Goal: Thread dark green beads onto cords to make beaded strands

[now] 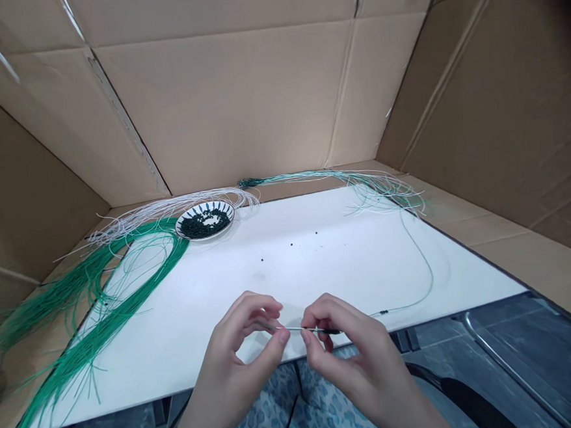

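On my feed, both hands are closed in a pinch, fingertips to thumb, and they face each other just above the near edge of the white board surface (278,384). The left hand (241,354) and right hand (354,359) hold a thin pale green strand (418,296) between them. Its held length lies almost level, running left to right across my view. From the right hand it runs out to the right, then curves away toward the far corner, so the right hand is nearer its free run. I cannot tell exactly where the left hand's pinch ends.

Count on the strand: two dark beads (383,312) just beyond the right hand, plus a dark section at the right fingertips that I cannot resolve. On the surface: three loose dark beads (292,245) near the middle. At the far left: one patterned dish (205,219) holding dark green beads. Around it: three strand bundles, one white (168,209), one green (97,318), one pale green (312,175). Cardboard walls (228,94) enclose the back.
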The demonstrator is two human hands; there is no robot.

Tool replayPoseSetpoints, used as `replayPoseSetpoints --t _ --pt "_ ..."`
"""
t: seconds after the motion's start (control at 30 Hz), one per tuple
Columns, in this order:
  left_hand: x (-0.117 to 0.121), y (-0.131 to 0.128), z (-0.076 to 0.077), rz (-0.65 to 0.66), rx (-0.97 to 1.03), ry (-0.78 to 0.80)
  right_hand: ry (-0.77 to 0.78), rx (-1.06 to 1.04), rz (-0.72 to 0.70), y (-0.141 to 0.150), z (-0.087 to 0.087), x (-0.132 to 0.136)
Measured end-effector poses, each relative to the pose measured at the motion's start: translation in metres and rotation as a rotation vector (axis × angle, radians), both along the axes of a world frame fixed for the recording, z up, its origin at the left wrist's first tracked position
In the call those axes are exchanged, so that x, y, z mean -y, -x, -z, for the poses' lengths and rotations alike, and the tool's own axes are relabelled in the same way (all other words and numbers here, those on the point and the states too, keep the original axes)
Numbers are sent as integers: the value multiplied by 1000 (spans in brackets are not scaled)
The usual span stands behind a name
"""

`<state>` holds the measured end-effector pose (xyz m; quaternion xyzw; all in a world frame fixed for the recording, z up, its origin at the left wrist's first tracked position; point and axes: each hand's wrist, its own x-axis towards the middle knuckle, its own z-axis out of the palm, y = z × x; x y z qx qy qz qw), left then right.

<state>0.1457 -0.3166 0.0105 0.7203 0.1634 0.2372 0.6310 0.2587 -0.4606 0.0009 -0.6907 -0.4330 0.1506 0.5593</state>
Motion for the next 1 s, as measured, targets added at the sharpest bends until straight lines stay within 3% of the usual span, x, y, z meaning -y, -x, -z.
replayPoseSetpoints --t 0.13,0.37,1.0 --pt "-2 -3 -1 100 11 -182 24 59 -34 -1 -1 0" --pt "1 -3 -1 84 -39 -193 86 53 -53 -2 0 -1" --pt "-1 -9 5 -92 12 82 98 14 -27 -8 6 1"
